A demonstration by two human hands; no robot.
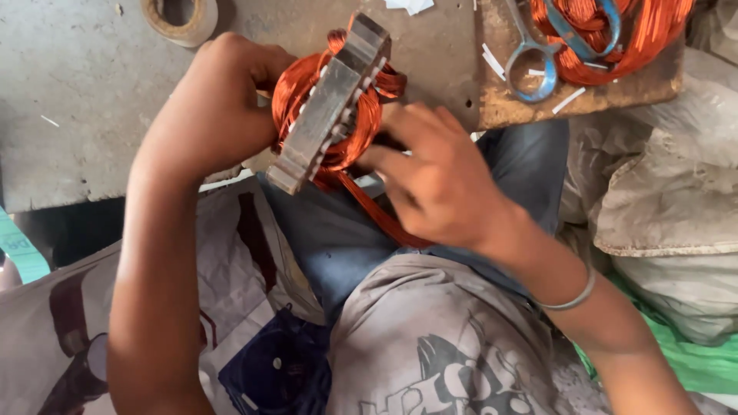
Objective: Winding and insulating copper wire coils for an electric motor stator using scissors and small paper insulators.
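1. Copper-orange wire, wound in glossy loops through a grey laminated steel stator core (329, 104) — ring seen almost edge-on, tilted, slots showing pale insulation strips along the rim.
2. Held up over the lap, just in front of the edge of a worn grey work surface (77, 100); loose strands of the copper winding (369, 204) trailing down toward the jeans.
3. Left hand (215, 107) wrapped around the far side of the core, fingers curled tight into the coil — clenched on the stator, wrist bent, forearm rising from the lower left.
4. Right hand (438, 180) pressed against the near face, fingers spread and bent, fingertips on the winding; grasping or merely pushing cannot be told. Metal bangle (573, 296) on that wrist.
5. Further back: roll of tape (181, 17) at the top edge, scissors with blue handles (538, 54) on a rusty board beside another copper coil (646, 31).
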